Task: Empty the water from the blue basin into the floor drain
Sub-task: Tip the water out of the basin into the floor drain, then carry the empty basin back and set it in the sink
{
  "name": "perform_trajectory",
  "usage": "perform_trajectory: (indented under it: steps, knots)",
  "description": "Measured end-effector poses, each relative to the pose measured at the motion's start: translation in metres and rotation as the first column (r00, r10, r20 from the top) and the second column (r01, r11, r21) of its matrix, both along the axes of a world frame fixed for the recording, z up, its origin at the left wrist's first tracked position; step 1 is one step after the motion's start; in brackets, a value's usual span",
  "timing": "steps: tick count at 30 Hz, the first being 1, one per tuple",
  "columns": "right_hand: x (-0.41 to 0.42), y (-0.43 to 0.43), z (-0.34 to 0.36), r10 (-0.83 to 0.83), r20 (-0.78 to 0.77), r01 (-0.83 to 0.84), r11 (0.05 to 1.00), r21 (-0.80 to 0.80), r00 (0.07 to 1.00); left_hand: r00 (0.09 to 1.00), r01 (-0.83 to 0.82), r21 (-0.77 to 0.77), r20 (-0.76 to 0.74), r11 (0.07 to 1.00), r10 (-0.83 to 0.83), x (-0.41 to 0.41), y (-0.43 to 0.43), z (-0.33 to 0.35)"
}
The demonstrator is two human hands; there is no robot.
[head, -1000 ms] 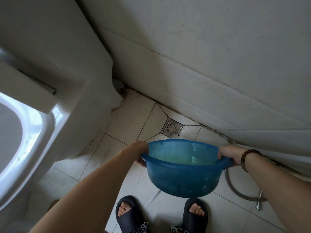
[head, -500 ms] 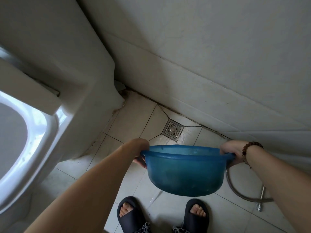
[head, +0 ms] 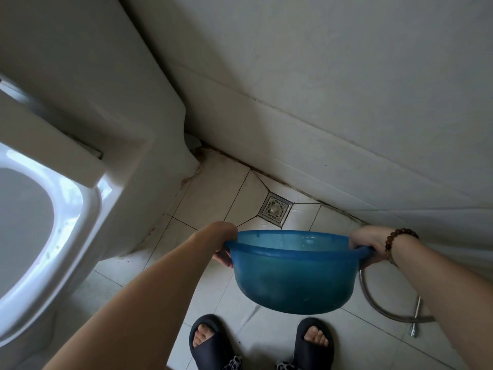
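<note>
While two hands grip one blue basin (head: 290, 279): one floor drain (head: 274, 209).

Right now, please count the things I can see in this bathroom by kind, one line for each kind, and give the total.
Blue basin: 1
Floor drain: 1
Toilet: 1
Metal hose: 1
Dark slippers: 2
Bead bracelet: 1
Hands, left hand and right hand: 2
Total: 9
</note>
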State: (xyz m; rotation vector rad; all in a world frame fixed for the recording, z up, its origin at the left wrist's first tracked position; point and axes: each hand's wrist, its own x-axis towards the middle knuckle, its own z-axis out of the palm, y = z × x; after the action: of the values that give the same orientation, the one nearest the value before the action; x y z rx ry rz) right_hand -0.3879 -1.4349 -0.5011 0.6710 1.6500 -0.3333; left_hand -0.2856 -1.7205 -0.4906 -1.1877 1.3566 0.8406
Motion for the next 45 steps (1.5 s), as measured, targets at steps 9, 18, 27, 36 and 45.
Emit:
perform_trajectory:
  steps: [9, 18, 27, 36, 45]
  knots:
    - [0.019, 0.012, -0.015, -0.051, -0.277, 0.049, 0.999, -0.014, 0.959, 0.963, -0.080, -0.129, -0.266, 0.988, 0.043, 0.019, 0.008, -0.014]
    - [0.063, 0.008, -0.013, -0.086, -0.603, 0.011, 0.992, -0.127, 0.793, 0.816, -0.320, -0.255, -0.563, 0.913, 0.129, 0.075, 0.033, -0.019]
    - [0.079, -0.001, 0.017, -0.222, -0.774, 0.031, 0.967, -0.253, 0.593, 0.639, -0.506, -0.295, -0.760, 0.810, 0.122, 0.089, 0.040, 0.007]
    - [0.092, -0.010, 0.107, -0.247, -0.855, 0.065, 0.967, -0.245, 0.456, 0.555, -0.460, -0.317, -0.832, 0.830, -0.010, 0.085, 0.019, 0.101]
    - [0.116, -0.037, 0.269, -0.285, -0.903, 0.173, 0.955, -0.240, 0.322, 0.467, -0.382, -0.321, -0.876, 0.866, -0.119, 0.080, -0.018, 0.249]
